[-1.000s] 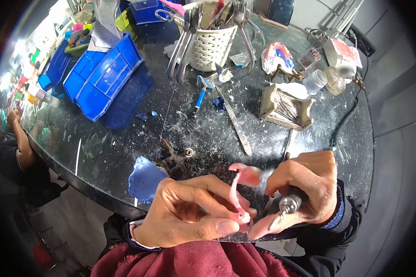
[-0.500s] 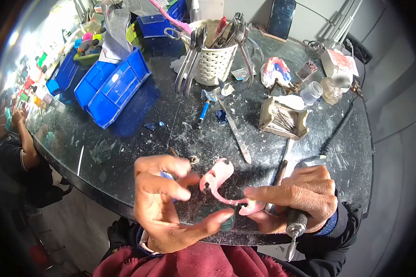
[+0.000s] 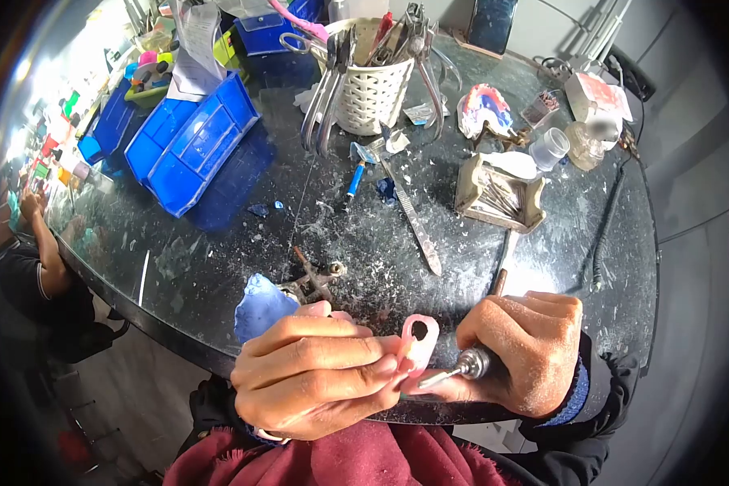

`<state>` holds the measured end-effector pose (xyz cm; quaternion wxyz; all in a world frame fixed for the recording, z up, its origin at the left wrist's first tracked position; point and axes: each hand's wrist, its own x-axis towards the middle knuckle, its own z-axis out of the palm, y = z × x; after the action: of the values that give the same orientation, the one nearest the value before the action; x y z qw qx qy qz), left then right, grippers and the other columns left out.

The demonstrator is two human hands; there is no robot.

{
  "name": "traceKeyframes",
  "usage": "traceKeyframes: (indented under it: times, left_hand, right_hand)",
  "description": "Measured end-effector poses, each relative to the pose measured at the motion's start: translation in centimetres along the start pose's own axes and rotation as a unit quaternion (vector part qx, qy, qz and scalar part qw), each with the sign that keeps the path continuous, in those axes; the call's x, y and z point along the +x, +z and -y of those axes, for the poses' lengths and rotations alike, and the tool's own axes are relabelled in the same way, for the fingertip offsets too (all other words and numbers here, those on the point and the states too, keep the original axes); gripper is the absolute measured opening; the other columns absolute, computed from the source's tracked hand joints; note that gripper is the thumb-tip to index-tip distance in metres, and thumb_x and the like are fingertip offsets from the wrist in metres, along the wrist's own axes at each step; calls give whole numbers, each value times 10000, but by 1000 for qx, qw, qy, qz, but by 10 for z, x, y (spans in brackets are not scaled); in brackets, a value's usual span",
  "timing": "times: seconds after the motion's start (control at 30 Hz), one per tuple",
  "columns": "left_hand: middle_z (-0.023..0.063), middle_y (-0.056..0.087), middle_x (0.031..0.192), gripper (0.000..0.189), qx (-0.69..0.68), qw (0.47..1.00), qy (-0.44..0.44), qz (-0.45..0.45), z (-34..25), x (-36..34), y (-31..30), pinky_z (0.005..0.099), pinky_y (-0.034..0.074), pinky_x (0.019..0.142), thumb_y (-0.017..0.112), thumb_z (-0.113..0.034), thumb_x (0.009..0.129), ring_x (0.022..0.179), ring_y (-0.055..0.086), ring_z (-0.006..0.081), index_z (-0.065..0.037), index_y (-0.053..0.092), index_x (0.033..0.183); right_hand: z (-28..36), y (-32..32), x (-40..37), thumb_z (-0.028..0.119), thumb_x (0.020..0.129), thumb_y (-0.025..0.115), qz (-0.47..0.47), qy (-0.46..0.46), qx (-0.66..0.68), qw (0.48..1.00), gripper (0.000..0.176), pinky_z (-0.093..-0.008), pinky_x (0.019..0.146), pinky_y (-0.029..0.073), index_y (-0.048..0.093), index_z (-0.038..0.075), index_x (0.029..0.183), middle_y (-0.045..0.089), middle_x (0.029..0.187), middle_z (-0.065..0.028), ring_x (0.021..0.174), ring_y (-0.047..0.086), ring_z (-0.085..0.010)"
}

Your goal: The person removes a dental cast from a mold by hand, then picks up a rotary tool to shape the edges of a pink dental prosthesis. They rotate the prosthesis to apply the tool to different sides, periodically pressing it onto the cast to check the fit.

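Note:
My left hand (image 3: 308,377) is closed round a pink acrylic denture base (image 3: 426,348), pinched between thumb and fingers. One end of it, with a dark opening, sticks out past the fingertips; the rest is hidden in the hand. In my right fist (image 3: 530,352) sits a rotary handpiece (image 3: 475,363), its pointed bur aimed left, right by the pink piece's lower edge. The right thumb lies close under that edge. Just beyond my left hand are a blue plaster cast (image 3: 261,310) and a metal articulator (image 3: 322,280).
Ahead lie a dusty metal file-like tool (image 3: 413,223) and a blue-handled tool (image 3: 356,180). A white basket (image 3: 373,101) holds pliers. Blue bins (image 3: 198,154) stand left, a bur holder (image 3: 500,198) and dental model (image 3: 484,112) right. Another person's arm (image 3: 49,243) is at far left.
My left hand has closed on the pink denture base and turned it upright. My right hand has let go of the piece and swung the handpiece's bur up and left towards it.

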<state>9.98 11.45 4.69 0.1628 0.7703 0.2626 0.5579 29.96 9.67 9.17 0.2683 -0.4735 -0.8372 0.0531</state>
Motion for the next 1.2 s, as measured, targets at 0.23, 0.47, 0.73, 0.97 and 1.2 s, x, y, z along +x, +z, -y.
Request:
traceKeyframes:
  times: [0.23,0.47,0.73,0.97,1.2]
  left_hand:
    - [12,658,763,207,48,998,-3,49,-3,-1,-5,281,479,641,816,-129,606,669,601,152,-105,643,718]
    - [22,651,768,220,52,997,-1,65,-3,-2,-6,293,476,668,820,-156,614,675,604,165,-105,619,688]
    - [-14,657,748,215,69,997,11,16,-4,0,2,248,467,618,820,-69,553,689,578,128,-112,682,713]
    - [-29,664,765,262,67,997,14,29,-4,2,-1,217,465,594,814,-38,535,687,567,107,-111,708,763]
    - [-21,663,772,234,49,998,20,27,-2,2,-2,225,468,590,806,-28,564,691,579,113,-104,699,758]
  right_hand:
    - [6,-2,-1,459,637,763,47,41,-27,998,470,-278,365,361,469,95,602,463,483,-2,383,502,-164]
    - [-1,8,-3,450,679,735,5,4,-29,1000,456,-249,335,345,431,130,560,404,453,40,354,470,-104]
    - [5,-2,-1,453,621,766,56,46,-24,997,454,-295,384,371,502,83,615,496,503,-19,410,523,-189]
    - [4,-1,0,437,607,772,51,28,-17,998,446,-297,383,364,499,85,614,497,506,-20,408,518,-190]
    - [-1,3,-2,435,676,731,16,-28,-55,998,419,-244,353,358,466,120,597,430,504,39,401,492,-96]
